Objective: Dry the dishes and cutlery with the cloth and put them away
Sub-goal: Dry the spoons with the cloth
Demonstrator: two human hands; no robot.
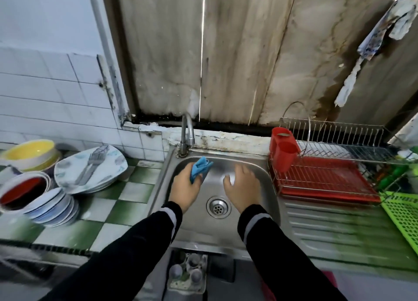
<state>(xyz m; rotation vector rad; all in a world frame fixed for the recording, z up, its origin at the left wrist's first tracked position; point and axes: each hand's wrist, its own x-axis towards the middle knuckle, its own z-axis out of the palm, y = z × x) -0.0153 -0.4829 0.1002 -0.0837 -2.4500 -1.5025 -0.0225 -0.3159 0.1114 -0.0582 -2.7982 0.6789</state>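
Steel sink [267,201], checkered counter [126,201], stained wall [237,52]

The cloth [200,168] is light blue, the worktop [126,201] checked green and white. Near its left edge are a yellow bowl [30,152] and a red bowl [21,193]. The plate [90,165] is white with a grey fork print and what seem pale blue leaves. The rack tray [328,181] and cutlery holder [285,151] are red.

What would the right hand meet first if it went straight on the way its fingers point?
Probably the sink's back wall, right of the tap. The right hand hovers open over the sink, nothing between. Depth is unclear.
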